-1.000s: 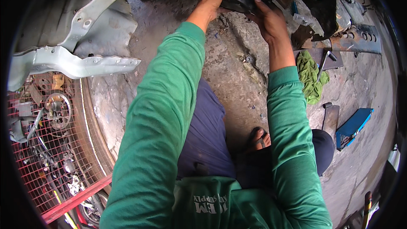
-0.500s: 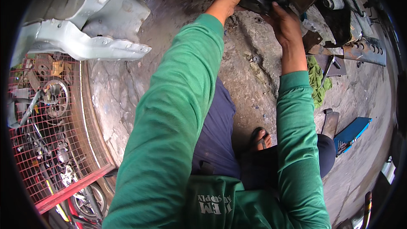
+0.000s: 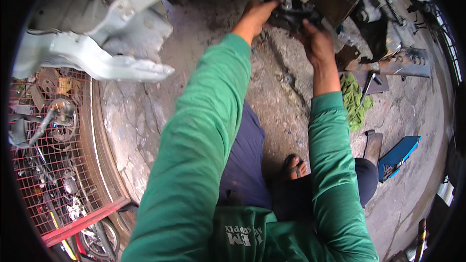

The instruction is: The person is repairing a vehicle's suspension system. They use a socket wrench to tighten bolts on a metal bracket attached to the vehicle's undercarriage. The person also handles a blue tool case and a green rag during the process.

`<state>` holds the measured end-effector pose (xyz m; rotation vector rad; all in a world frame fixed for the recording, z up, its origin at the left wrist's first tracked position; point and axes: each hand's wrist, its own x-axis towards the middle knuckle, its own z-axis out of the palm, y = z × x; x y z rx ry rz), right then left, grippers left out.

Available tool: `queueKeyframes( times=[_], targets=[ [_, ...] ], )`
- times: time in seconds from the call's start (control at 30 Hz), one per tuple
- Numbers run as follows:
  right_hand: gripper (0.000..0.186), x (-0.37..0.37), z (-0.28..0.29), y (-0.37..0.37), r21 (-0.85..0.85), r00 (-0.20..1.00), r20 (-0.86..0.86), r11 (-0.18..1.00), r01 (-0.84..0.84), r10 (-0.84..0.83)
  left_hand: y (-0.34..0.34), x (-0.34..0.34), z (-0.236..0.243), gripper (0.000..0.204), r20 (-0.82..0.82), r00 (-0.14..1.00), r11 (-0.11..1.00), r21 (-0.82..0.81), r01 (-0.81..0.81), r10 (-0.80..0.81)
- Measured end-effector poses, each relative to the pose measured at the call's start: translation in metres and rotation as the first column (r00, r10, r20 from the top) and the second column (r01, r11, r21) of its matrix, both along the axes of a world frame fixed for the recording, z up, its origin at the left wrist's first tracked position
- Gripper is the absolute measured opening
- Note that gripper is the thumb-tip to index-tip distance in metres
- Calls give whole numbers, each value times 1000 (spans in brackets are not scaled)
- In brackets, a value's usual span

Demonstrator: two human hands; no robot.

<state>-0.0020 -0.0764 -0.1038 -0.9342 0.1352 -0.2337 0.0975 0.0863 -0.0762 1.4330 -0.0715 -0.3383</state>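
A black metal part with shiny bolt heads (image 3: 294, 17) is held out in front of me at the top of the view, slightly blurred by motion. My left hand (image 3: 256, 18) grips its left end, with the thumb lying along the top. At its lower right edge, my right hand (image 3: 318, 43) is closed on the same part, thumb up against it. The far side of the part merges into dark shapes behind it, so I cannot tell whether it touches anything there. Its underside and most of my fingertips are hidden.
Bare silver bodywork (image 3: 87, 53) juts in at upper left. Below it stands a red mesh gate (image 3: 73, 225) with motorcycles behind. Rusty metal pieces (image 3: 405, 62) lie right of my hands, near a green cloth (image 3: 356, 101). A blue tray (image 3: 399, 155) sits on the concrete floor (image 3: 286, 102).
The whole view has shifted, so surroundings sit lower in the picture. Both hands remain on the black part, which shows more of its far end.
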Motion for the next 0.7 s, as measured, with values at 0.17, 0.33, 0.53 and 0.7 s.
queueKeyframes(
  times=[0.17, 0.33, 0.53, 0.7],
  targets=[
    [36, 7, -1, 17, -5, 1000, -11, 1000, -6, 6, 19, 3, -1, 50, -30, 999, 999, 28, -16, 17],
    [40, 1, 0, 5, 18, 999, -24, 999, 43, -42, 4, -3, 7, 49, -43, 999, 1000, 25, 9, -8],
    [40, 0, -1, 7, -16, 998, -37, 998, 56, -57, 5, -1, 4, 49, -47, 998, 998, -25, 49, -51],
    [35, -3, 7, 12, 49, 992, -37, 991, 123, -121, 6, 6, -2, 52, -96, 992, 997, -7, 75, -75]
  ],
)
